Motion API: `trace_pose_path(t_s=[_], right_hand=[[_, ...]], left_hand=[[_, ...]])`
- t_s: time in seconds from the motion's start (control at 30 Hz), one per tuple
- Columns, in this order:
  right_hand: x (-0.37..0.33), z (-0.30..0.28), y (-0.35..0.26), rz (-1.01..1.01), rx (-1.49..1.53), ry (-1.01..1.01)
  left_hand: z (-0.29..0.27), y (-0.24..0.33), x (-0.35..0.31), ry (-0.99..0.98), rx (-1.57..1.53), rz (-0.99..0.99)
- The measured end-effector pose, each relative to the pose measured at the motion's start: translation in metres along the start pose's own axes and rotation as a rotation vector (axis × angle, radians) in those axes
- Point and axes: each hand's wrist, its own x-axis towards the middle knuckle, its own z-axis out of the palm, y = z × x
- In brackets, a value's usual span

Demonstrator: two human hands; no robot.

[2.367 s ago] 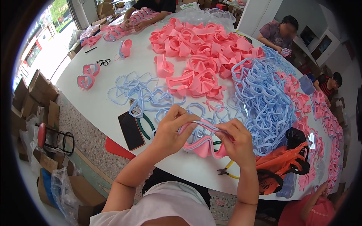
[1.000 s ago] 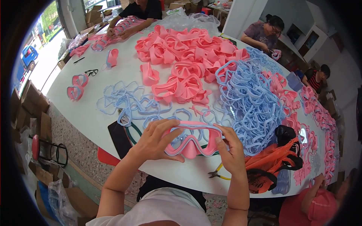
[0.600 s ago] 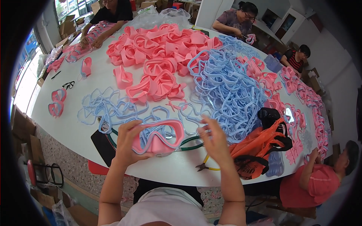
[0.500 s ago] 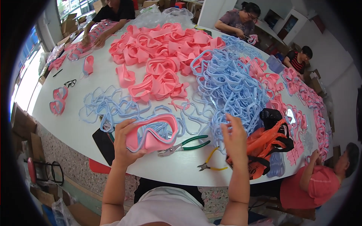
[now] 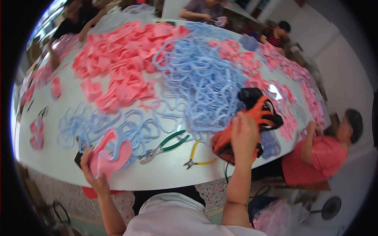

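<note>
My left hand (image 5: 96, 173) grips a pink diving-mask skirt (image 5: 118, 159) by its side, tilted over the table's near left part. Pale blue edging (image 5: 113, 156) runs along its rim. My right hand (image 5: 245, 135) is at the orange and black plastic bag (image 5: 224, 141), in front of it; its fingers are blurred, and I cannot tell if they touch the bag. Between my hands lie green-handled pliers (image 5: 161, 148) and yellow-handled cutters (image 5: 193, 162). Loose blue frames (image 5: 90, 125) lie just beyond the held skirt.
A large heap of pink skirts (image 5: 118, 51) and a heap of blue frames (image 5: 208, 86) cover the middle of the white table (image 5: 157, 176). A person in a red shirt (image 5: 323, 155) sits at the right; others work along the far side. Two pink pieces (image 5: 37, 133) lie far left.
My view has turned right. My left hand has tilted the pink skirt and moved it away from the pliers, to the left. My right hand has gone from beside the blue heap to the orange bag.
</note>
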Motion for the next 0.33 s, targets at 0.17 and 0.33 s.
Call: trace_pose_path(t_s=[0.17, 0.33], right_hand=[[-0.006, -0.052, 0.132, 0.447, -0.589, 0.142], [-0.023, -0.052, 0.233, 0.853, -0.624, -0.391]], left_hand=[[0.007, 0.000, 0.001, -0.060, -0.061, 0.000], [0.016, 0.009, 0.006, -0.083, -0.083, 0.004]])
